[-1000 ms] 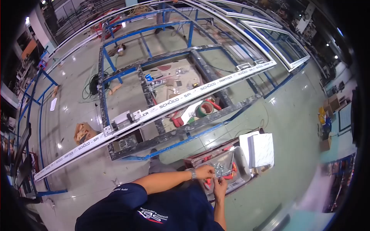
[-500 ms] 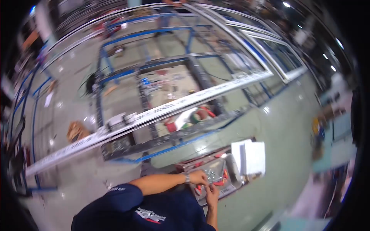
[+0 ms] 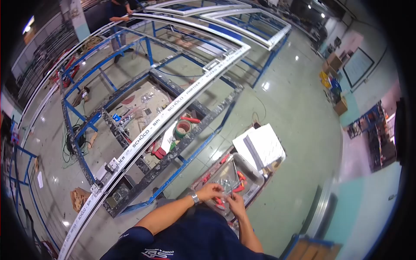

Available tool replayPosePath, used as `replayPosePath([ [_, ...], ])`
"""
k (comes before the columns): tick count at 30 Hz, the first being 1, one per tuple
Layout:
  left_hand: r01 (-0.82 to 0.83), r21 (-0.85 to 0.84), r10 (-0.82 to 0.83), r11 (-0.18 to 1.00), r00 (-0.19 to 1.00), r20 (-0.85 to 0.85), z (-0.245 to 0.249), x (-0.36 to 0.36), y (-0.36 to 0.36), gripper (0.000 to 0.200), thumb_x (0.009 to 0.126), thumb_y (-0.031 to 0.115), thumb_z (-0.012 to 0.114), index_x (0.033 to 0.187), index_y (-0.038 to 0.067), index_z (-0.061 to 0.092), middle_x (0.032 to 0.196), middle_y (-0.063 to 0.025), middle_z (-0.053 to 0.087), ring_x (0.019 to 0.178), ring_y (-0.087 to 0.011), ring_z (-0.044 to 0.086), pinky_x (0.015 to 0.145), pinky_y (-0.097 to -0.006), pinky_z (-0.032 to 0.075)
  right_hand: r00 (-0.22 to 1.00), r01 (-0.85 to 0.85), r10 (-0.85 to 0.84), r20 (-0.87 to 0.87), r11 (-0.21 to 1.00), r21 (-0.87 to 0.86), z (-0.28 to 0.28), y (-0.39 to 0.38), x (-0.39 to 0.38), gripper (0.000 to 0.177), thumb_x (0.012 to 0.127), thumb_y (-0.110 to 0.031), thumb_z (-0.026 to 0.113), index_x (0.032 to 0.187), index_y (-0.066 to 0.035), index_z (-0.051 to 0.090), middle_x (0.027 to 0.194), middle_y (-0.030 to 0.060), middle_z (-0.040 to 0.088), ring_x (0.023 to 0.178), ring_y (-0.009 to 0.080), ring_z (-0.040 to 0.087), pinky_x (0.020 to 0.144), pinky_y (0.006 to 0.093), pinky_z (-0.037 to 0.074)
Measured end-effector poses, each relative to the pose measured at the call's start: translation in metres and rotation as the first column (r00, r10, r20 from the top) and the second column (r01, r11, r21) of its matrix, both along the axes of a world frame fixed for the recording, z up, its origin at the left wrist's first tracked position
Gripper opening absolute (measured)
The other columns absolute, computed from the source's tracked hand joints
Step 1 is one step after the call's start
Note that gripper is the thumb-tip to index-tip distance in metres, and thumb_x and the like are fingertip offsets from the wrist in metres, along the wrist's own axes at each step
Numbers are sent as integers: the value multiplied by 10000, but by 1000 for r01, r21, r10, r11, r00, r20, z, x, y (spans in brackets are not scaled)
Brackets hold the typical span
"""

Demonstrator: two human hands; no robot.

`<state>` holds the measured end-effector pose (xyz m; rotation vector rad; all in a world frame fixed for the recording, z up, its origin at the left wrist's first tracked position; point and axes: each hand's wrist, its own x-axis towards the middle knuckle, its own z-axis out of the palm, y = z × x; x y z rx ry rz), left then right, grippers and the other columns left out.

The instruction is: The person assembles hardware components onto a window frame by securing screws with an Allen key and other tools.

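Note:
My left hand (image 3: pixel 210 191), with a metal-banded watch (image 3: pixel 195 198) on its wrist, is above the near end of a tool tray (image 3: pixel 255 177). Its fingers are bent together; whatever they hold is too small to make out. Close beside it, my right hand (image 3: pixel 236 205) has its thumb and fingers pinched around something small that I cannot name. Beneath and just beyond the fingers lie shiny small metal parts (image 3: pixel 226 183). Red-handled tools (image 3: pixel 239 187) rest in the tray to the right of them.
White papers (image 3: pixel 265 145) lie at the tray's far end. A long white profile frame (image 3: pixel 151 129) spans a blue and black steel stand (image 3: pixel 196 149) ahead, with a green tape roll (image 3: pixel 183 127) on its shelf. Another person (image 3: pixel 118 19) stands at the far left end.
My view has swung, so the stand and frame sit further left and more steeply slanted, and the tray is lower. Both hands stay close together over the tray.

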<state>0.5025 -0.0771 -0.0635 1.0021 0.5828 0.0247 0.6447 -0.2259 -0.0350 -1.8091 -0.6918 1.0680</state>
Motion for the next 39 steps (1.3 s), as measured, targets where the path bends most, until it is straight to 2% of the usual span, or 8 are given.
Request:
replayPosePath([
  [4, 43, -37, -43, 998, 999, 6, -4, -4, 4, 258, 890, 85, 704, 1129, 28, 629, 932, -53, 703, 762, -105, 657, 687, -250, 535, 996, -67, 66, 56, 997, 27, 5, 1, -2, 244, 913, -239, 704, 773, -52, 633, 634, -60, 488, 590, 44, 418, 503, 254, 318],
  [5, 53, -35, -52, 998, 998, 23, -3, -7, 4, 280, 899, 71, 680, 1167, 19, 618, 946, -66, 708, 777, -114, 668, 699, -259, 547, 997, -60, 63, 32, 995, -83, 6, 0, -1, 217, 876, -200, 674, 839, 13, 673, 667, 37, 602, 648, 92, 516, 579, 304, 421],
  [8, 57, -111, -51, 992, 997, 54, -4, -10, 3, 290, 907, 42, 645, 1179, -19, 566, 932, -113, 709, 829, -184, 719, 738, -308, 589, 993, 68, -54, 102, 989, -134, -29, -11, 0, 270, 856, -236, 664, 812, 30, 642, 636, 106, 586, 615, 139, 537, 576, 354, 432],
  [9, 36, -137, -31, 990, 999, 36, -6, -10, 4, 288, 907, 35, 633, 1181, -22, 566, 943, -118, 708, 853, -198, 726, 766, -316, 598, 989, 108, -93, 117, 986, -130, -32, -13, 1, 194, 864, -171, 663, 748, -20, 627, 629, -25, 540, 604, 70, 475, 551, 282, 384],
  [10, 16, -135, -16, 991, 1000, 8, 0, -12, 5, 280, 922, 57, 637, 1181, -25, 569, 962, -118, 705, 889, -211, 732, 783, -323, 607, 982, 116, -89, 167, 980, -162, -35, -16, 6, 215, 859, -195, 672, 750, -13, 632, 622, 5, 558, 596, 93, 498, 556, 304, 403],
  [18, 51, 34, -38, 998, 949, -314, -3, -34, 16, 244, 939, 244, 704, 1005, 17, 643, 780, -35, 670, 660, -95, 643, 603, -233, 536, 846, 367, -207, 492, 894, -255, -70, -24, 79, 316, 812, -314, 717, 816, 1, 689, 694, 182, 658, 649, 294, 642, 641, 437, 491],
  [25, -175, -26, 153, 984, 914, -377, -15, -113, 21, 177, 932, 157, 696, 1017, 8, 653, 846, -63, 693, 687, -112, 658, 617, -245, 553, 480, 722, -421, 769, 687, -75, -83, -72, 162, 326, 822, -299, 686, 875, 23, 694, 850, 230, 708, 806, 394, 695, 741, 475, 526],
  [39, -535, -103, 478, 839, 813, -333, 12, -158, 5, 142, 922, 56, 682, 1046, 2, 638, 911, -108, 701, 810, -167, 695, 730, -276, 589, 712, 539, -311, 630, 816, -207, -98, -41, 207, 383, 840, -333, 724, 952, 33, 735, 854, 205, 721, 816, 288, 698, 769, 390, 525],
])
